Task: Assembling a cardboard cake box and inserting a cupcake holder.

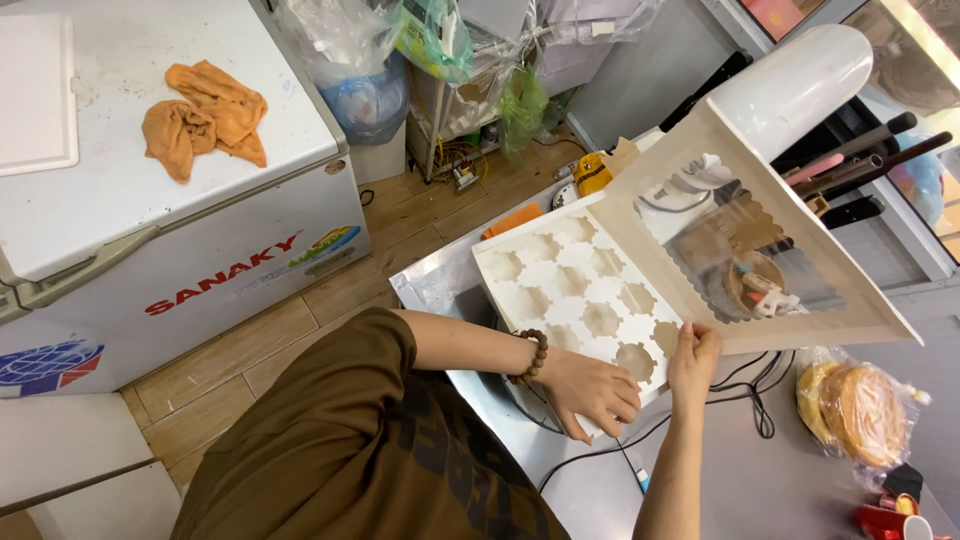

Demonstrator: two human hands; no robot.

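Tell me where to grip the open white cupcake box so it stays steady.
Grip the white cupcake box by its near edge, coming from the person's side, where the left hand and right hand already rest. The windowed lid stands tilted open on the far side, and the insert's round holes leave only the rim solid, so the middle probably gives a poor hold.

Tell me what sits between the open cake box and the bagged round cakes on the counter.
In the head view, black cables run over bare steel counter between the white box and the bagged cakes. The right hand grips the box edge there.
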